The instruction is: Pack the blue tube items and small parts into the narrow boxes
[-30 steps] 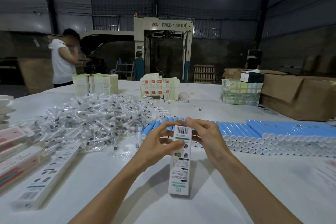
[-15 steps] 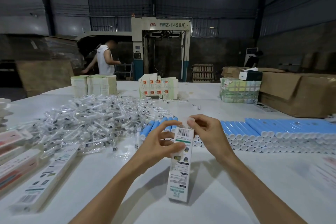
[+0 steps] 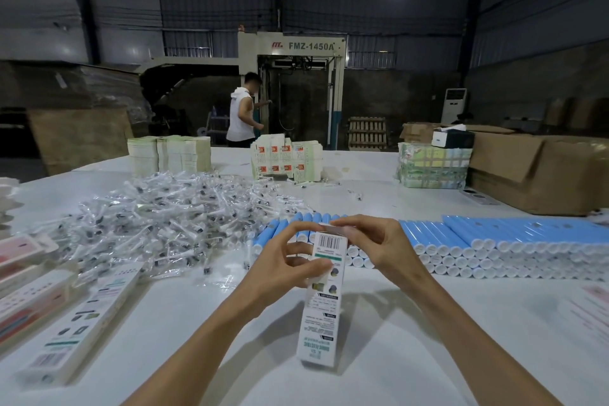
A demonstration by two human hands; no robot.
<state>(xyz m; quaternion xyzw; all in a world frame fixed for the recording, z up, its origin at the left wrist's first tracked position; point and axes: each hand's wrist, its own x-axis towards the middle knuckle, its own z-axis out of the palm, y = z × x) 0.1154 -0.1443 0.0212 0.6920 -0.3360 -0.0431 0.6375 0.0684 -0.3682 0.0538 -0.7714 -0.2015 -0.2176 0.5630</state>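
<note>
The narrow box (image 3: 321,306) stands upright at the middle of the table's (image 3: 428,339) near edge, lower end on the top. The left hand (image 3: 280,267) grips its upper part with the thumb across the printed face, and the right hand (image 3: 379,247) pinches the top flap. Just behind it, blue tubes (image 3: 494,237) lie stacked in a row toward the right edge, with bagged small parts (image 3: 171,217) heaped toward the left — a second narrow box (image 3: 82,323) lies flat by the near-left corner.

— What has moved for us?
— The person in white (image 3: 242,112), earlier far left of the machine (image 3: 291,46), now stands at its opening
— Our hands?
— Our right hand (image 3: 379,244) has reached across the top of the narrow box (image 3: 324,293), meeting our left hand (image 3: 280,260)
</note>
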